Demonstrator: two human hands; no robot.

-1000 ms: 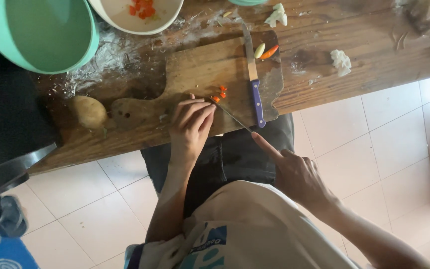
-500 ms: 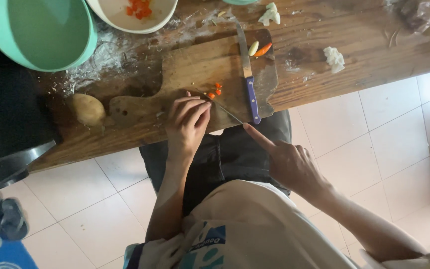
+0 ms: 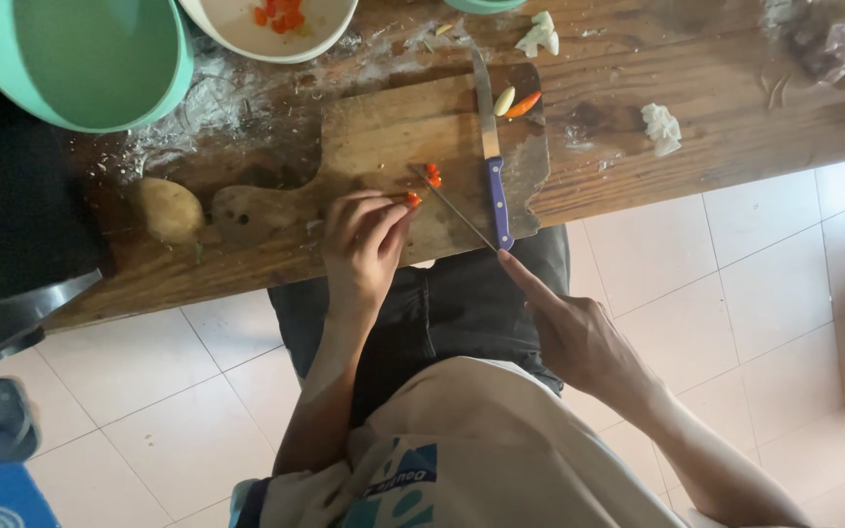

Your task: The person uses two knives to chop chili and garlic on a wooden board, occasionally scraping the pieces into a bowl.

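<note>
Carrot (image 3: 413,199) stub, orange, pinched by left hand (image 3: 364,240) on worn wooden board (image 3: 393,127); right hand (image 3: 579,332) grips thin knife (image 3: 452,205).

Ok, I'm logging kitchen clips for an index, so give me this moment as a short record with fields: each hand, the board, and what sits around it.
left hand: fingers curled, pinning a small orange-red vegetable piece to the board
right hand: index finger extended along a thin knife, blade angled toward the pieces
cutting board: wooden, with handle, on a wooden table
on board: cut orange pieces; blue-handled knife lying unused
nearby: potato; green bowl; white bowl holding orange bits
</note>
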